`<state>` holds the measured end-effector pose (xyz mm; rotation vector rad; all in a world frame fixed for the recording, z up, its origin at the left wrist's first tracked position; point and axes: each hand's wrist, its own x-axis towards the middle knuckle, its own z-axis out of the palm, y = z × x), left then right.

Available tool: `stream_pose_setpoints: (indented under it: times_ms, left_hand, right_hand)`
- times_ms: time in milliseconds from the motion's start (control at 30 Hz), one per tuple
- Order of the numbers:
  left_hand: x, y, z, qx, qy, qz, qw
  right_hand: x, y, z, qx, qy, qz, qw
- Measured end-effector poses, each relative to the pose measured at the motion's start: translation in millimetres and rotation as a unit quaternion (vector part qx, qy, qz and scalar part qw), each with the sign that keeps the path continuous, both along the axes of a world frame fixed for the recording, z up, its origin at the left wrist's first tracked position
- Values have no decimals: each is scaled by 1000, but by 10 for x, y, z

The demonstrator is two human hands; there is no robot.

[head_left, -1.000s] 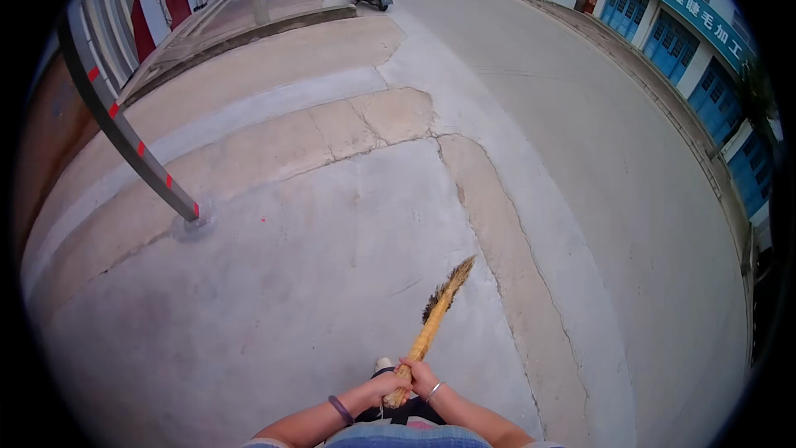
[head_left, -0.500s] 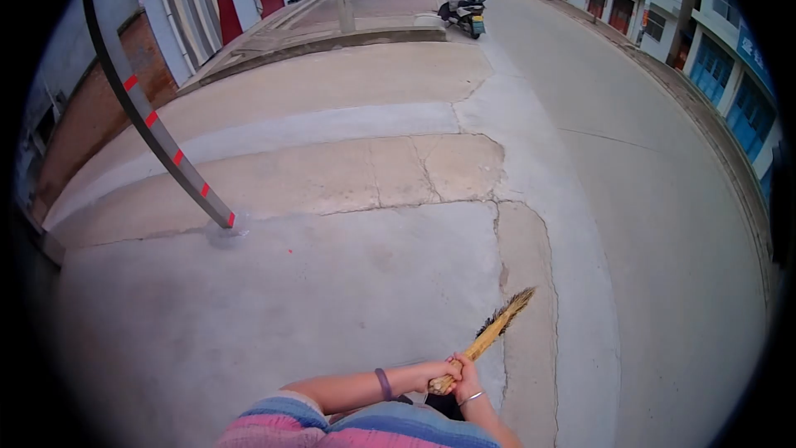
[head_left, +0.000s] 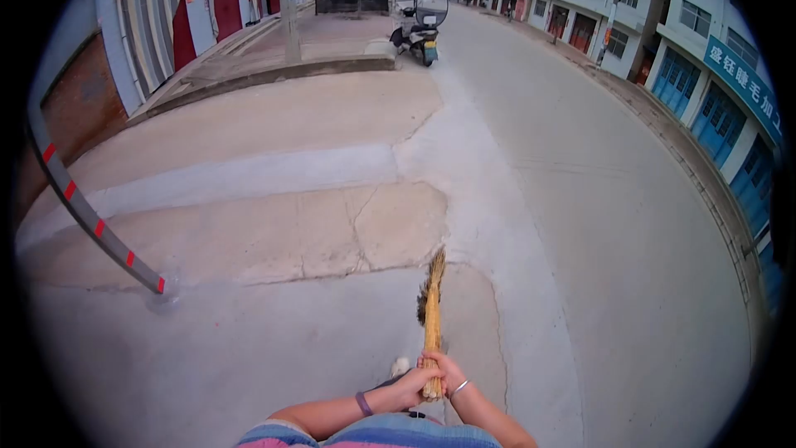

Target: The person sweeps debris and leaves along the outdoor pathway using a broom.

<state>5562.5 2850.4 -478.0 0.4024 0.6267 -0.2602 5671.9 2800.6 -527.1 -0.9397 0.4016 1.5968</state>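
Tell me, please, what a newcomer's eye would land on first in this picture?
Probably the straw broom, gripped low centre by the left hand and right hand and pointing away over cracked concrete pavement. Then the grey pole with red bands slanting at left, and the parked three-wheeled vehicle up the street.

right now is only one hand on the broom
No, both the left hand and the right hand are wrapped around the broom at its lower end.
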Motion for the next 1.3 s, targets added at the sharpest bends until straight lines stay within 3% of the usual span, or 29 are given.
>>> stream_pose_setpoints:
  times_ms: [133,233,333,467,533,667,800,933,1033,1133,1300]
  left_hand:
    - [1212,486,172,-11,14,-42,999]
    - [2040,750,42,-27,7,-87,996]
    - [2804,925,-93,-22,11,-126,992]
    - [4098,1216,-394,-45,-15,-145,988]
    - [4660,1338,-351,-48,25,-142,988]
    - [5985,1603,-440,-89,53,-106,989]
    - [6845,1970,-268,-59,40,-69,995]
    - [7719,2452,-339,-62,12,-21,998]
    - [8561,2952,-629,-55,-23,-20,998]
    - [9441,3449,-634,-42,-23,-43,998]
    - [10582,3895,-607,-69,2,-62,996]
  right_hand:
    - [1166,318,1,1,-29,-14,999]
    - [1918,443,-23,-31,3,-84,996]
    - [2564,534,-151,-63,-37,-172,982]
    - [3754,642,-461,-32,-49,-160,985]
    - [4387,766,-424,-26,-41,-155,987]
    - [5705,1128,-737,-75,-65,-101,990]
    - [6679,1636,-302,-18,-18,-51,998]
    - [7693,2168,-431,6,-36,18,999]
    - [8472,2666,-250,-4,-72,23,997]
    - [9280,3176,-677,-29,-98,-57,993]
    - [10445,3546,-867,-20,-38,-66,997]
